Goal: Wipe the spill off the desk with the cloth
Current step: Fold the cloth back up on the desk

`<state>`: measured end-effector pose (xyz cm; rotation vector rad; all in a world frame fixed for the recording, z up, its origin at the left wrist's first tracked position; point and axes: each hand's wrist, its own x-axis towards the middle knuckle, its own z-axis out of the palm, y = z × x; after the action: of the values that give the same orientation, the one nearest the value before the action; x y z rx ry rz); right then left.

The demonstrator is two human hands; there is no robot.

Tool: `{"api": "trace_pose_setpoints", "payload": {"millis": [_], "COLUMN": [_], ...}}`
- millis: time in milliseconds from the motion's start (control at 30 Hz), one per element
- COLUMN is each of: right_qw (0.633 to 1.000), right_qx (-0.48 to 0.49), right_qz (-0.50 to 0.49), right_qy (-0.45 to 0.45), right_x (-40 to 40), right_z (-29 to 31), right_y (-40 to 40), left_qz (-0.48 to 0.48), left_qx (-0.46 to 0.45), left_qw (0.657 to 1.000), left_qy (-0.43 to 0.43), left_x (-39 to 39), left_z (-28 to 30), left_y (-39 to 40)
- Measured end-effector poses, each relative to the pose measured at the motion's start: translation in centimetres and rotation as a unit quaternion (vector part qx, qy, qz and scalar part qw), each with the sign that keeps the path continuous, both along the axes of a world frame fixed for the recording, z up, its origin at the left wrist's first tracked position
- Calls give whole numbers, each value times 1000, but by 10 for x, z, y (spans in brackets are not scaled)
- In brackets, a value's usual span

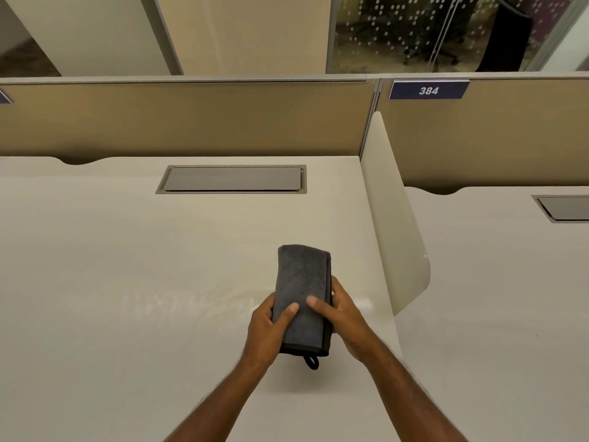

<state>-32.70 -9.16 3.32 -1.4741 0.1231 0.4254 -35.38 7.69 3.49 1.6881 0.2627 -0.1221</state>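
Note:
A folded dark grey cloth (302, 282) with a small black loop at its near end is held lengthwise above the white desk (111, 250). My left hand (271, 327) grips its left edge with the thumb on top. My right hand (342, 320) grips its right edge the same way. A faint wet, streaky patch of spill (185, 303) glistens on the desk, just left of my hands, and a small shiny spot (363, 303) lies to the right.
A grey cable hatch (232, 179) is set into the desk at the back. A tan partition (191, 119) closes the far side. A white curved divider (392, 218) bounds the desk on the right, with a neighbouring desk (494, 298) beyond.

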Motion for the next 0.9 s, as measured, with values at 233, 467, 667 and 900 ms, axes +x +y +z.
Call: {"api": "trace_pose_setpoints", "payload": {"millis": [233,467,667,900], "right_qw": [986,929,971,991], "right_qx": [-136,-199,-176,-124], "right_qz": [25,304,148,16], "right_qy": [-94,-75,-59,51], "right_x": [60,88,79,55], "right_z": [53,78,38,-18], "right_y": [-33,-42,-35,-21], "left_qz": [-110,-185,-72,15], "left_qx": [24,13,-11,36], "left_qw": [994,983,995,986], "left_qy": [13,2,70,160], "left_x": [4,9,26,35], "left_z": [5,12,3,-23], "left_y": [8,17,45,62]}}
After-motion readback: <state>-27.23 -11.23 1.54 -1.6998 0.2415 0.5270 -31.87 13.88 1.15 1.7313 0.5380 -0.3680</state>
